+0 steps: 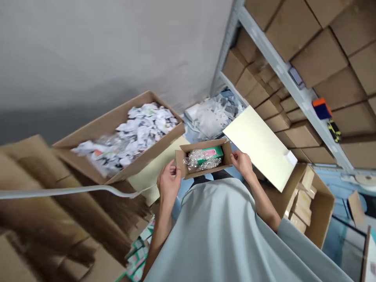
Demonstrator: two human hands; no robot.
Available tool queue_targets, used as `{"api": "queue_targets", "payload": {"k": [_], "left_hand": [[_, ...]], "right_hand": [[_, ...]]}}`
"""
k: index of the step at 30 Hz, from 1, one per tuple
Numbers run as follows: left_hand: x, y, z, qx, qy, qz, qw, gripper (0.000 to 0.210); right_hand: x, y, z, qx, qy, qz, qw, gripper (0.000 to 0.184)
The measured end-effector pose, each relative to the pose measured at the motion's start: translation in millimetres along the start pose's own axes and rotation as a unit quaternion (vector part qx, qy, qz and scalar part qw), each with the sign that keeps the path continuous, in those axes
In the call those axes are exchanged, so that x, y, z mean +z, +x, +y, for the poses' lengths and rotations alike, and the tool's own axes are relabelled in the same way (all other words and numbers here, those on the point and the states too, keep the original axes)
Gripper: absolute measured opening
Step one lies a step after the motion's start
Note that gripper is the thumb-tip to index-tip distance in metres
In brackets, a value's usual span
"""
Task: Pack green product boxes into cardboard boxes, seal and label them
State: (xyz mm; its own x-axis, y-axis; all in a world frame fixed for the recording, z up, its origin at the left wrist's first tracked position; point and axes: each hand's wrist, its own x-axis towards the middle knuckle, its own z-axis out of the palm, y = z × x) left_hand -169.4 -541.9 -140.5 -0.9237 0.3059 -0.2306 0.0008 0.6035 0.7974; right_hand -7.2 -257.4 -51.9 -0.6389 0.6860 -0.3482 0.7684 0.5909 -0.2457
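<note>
A small open cardboard box is held in front of my body with its flaps spread. Inside it lies a green-and-pink packet, partly covered by clear bubble wrap. At the box's left end, my left hand pinches the flap between thumb and fingers. My right hand grips the opposite end, its fingertips bent against the edge. The underside of the box is hidden.
A large carton of torn white paper stands at left. Plastic wrapping lies ahead. At right are a pale yellow board, a carton of small boxes and shelves stacked with boxes. A white strap crosses the left side.
</note>
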Motion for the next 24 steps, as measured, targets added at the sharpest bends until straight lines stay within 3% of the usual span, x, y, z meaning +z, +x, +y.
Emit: {"api": "queue_targets", "payload": {"k": [5,10,17,21,24], "left_hand": [[48.4,17.4,62.4,0.105,0.021,-0.086,0.991,0.049],[108.3,20.7,134.9,0.195,0.067,-0.131,0.970,0.049],[234.3,19.9,213.0,0.280,0.111,-0.197,0.933,0.047],[307.0,16.3,239.2,0.301,0.133,-0.235,0.914,0.048],[349.5,9.1,253.0,0.308,0.142,-0.248,0.908,0.049]], "right_hand": [[-15.2,-22.1,72.4,0.079,0.056,0.047,0.994,0.021],[-20.1,-33.4,146.0,0.139,0.123,0.089,0.979,0.023],[-24.3,-42.2,259.3,0.215,0.205,0.129,0.946,0.022],[-28.7,-41.6,314.3,0.242,0.235,0.148,0.930,0.022],[-31.5,-39.9,346.5,0.254,0.237,0.161,0.924,0.024]]}}
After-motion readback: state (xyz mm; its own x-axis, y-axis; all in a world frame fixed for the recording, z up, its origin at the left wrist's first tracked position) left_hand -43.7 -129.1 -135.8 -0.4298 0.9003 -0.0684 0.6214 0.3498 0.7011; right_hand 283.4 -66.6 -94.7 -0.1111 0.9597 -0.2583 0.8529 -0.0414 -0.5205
